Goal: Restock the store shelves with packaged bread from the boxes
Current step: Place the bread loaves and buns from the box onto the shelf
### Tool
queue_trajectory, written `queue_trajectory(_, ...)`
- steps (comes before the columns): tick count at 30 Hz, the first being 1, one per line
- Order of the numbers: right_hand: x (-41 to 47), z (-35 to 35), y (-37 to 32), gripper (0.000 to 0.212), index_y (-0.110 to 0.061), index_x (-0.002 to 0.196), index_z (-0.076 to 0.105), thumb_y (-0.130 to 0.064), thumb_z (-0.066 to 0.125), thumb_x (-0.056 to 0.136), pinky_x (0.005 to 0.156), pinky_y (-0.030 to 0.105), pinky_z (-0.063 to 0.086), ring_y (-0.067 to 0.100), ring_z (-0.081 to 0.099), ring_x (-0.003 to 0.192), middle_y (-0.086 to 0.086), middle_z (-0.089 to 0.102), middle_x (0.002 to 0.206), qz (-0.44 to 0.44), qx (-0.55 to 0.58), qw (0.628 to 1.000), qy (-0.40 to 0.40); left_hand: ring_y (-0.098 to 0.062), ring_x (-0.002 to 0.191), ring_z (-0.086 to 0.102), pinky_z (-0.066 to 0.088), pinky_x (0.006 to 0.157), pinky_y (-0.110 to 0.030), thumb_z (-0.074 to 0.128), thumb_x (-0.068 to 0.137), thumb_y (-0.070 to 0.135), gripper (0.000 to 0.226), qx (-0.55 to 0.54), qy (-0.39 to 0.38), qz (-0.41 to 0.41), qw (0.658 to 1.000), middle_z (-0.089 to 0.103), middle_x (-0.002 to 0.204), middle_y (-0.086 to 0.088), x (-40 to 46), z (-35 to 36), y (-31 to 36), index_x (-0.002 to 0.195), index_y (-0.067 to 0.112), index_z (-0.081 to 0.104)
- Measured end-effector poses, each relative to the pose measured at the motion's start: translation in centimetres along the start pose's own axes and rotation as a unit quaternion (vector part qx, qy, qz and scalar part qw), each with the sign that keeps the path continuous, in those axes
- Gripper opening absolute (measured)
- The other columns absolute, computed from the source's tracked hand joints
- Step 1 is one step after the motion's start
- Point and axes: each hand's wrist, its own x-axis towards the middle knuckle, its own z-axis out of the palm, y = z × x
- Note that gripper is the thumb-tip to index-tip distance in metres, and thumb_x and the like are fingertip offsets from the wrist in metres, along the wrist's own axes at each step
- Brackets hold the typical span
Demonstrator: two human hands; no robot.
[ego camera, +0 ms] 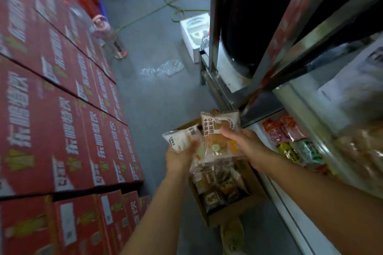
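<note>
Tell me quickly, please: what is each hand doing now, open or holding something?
Left hand: closed, gripping a white bread packet.
Right hand: closed, gripping a brown bread packet above the open cardboard box.

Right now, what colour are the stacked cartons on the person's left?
Red cartons with white lettering, seen in the head view.

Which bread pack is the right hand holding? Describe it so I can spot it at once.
Find the open cardboard box on the floor beside the shelf. Above it, the right hand grips a tan bread pack with dark printed characters. The left hand holds a smaller white pack.
</note>
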Motion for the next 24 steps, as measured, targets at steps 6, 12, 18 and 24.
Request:
queue_trajectory(6,-8.3,0.5,-6.6,0.069,-0.016,0.116,0.066,-0.05,0.084,0.059,0.098,0.05,0.049,0.033,0.069,0.104,0.011,0.073,0.109,-0.011,-0.012,0.999,-0.042,-0.028,0.088,0.074,0.06,0.08,-0.049,0.077,0.084,0.031,0.038,-0.048,-0.029,0.025,0.998,0.076,0.099,-0.01,-7.5,-1.6,7.0,0.115,0.011,0.067)
queue_trajectory(12,-20.0,1.7,-9.2,0.071,-0.012,0.111,0.068,-0.059,0.08,0.06,0.056,0.026,0.039,0.024,0.063,0.078,0.008,0.074,0.093,-0.047,-0.115,0.991,-0.053,-0.034,0.098,0.072,0.053,0.094,-0.056,0.082,0.046,0.077,0.1,-0.041,-0.159,0.046,0.985,0.075,0.109,-0.011,-16.9,-5.1,10.5,0.123,0.016,0.062)
queue_trajectory(18,-31.6,2.4,-10.9,0.037,-0.022,0.082,0.063,-0.051,0.08,0.068,0.04,0.02,0.028,0.009,0.046,0.048,-0.006,0.059,0.06,-0.073,-0.158,0.984,0.025,-0.037,0.097,0.072,0.058,0.08,-0.049,0.096,0.049,0.044,0.091,0.002,-0.249,0.069,0.966,0.074,0.109,-0.015,-26.7,-6.9,11.6,0.126,0.009,0.061)
queue_trajectory(24,-43.2,1.1,-10.9,0.032,-0.019,0.086,0.067,-0.047,0.078,0.074,0.048,0.016,0.041,-0.001,0.058,0.053,-0.014,0.065,0.061,-0.163,-0.156,0.97,0.089,-0.032,0.087,0.075,0.058,0.087,-0.053,0.079,0.082,0.021,0.046,-0.009,-0.267,0.075,0.961,0.076,0.1,-0.011,-35.1,-6.3,12.4,0.121,0.014,0.058)
